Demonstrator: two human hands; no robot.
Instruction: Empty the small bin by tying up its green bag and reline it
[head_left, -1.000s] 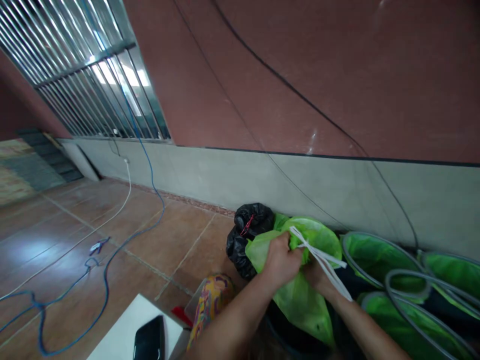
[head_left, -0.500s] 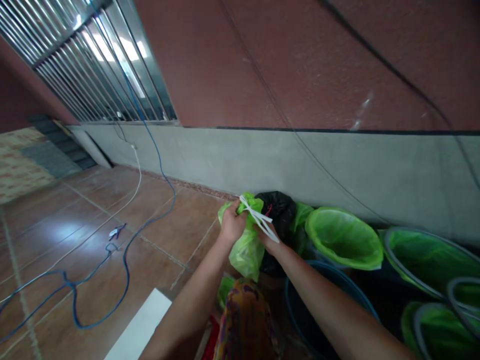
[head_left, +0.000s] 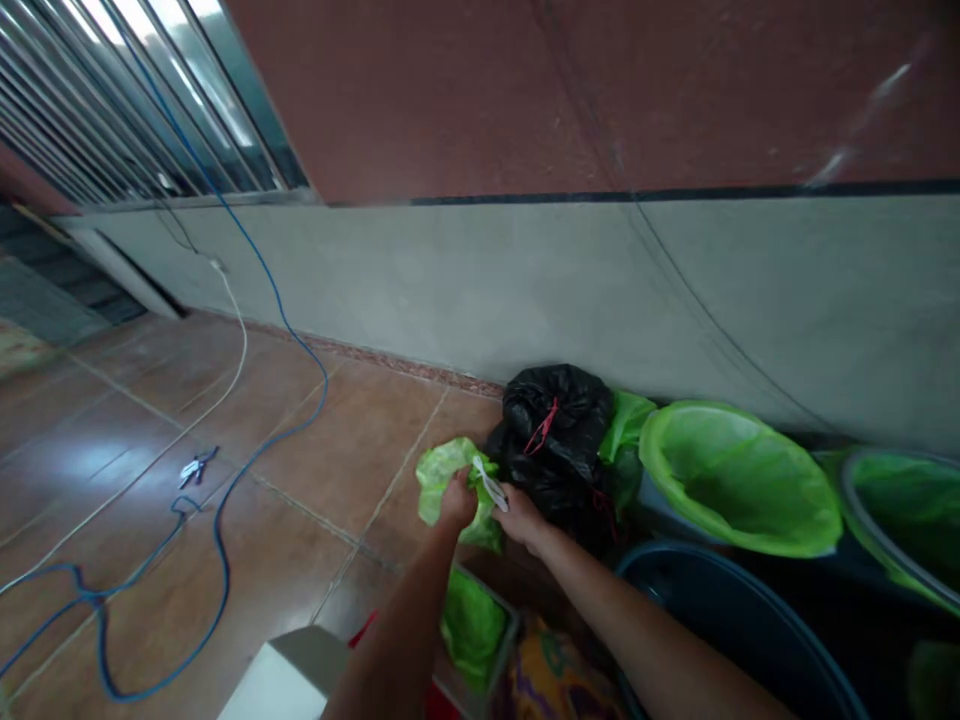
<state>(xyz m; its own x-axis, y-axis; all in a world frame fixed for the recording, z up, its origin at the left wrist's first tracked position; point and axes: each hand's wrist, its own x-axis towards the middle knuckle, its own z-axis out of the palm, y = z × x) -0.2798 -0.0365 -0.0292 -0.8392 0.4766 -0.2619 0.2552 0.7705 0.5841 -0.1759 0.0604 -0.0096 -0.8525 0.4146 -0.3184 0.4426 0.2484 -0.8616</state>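
A light green plastic bag (head_left: 442, 465) hangs between my hands, low over the tiled floor. My left hand (head_left: 459, 502) is closed around its gathered neck. White strips (head_left: 490, 484) lie across that neck. My right hand (head_left: 519, 515) is closed on the loose ends of the strips, its fingertips partly hidden. Just past my right hand, touching the wall, sit stacked black plastic bags (head_left: 559, 415) with red ties (head_left: 544, 427). Below my forearms is a grey-rimmed bin (head_left: 510, 645) with a green liner (head_left: 472, 625).
To the right stand a green-lined bin (head_left: 739, 425), a dark blue tub (head_left: 750, 570) and another lined bin (head_left: 911, 470). A white box (head_left: 277, 670) is at lower left. Blue hose (head_left: 217, 530), a white cable (head_left: 241, 345) and a small tool (head_left: 196, 467) lie on the floor.
Both hands have lowered the green bag, uncovering more of the black bags and the lined bin below. The white strip ends, loose before, are now in my right hand. The view has shifted.
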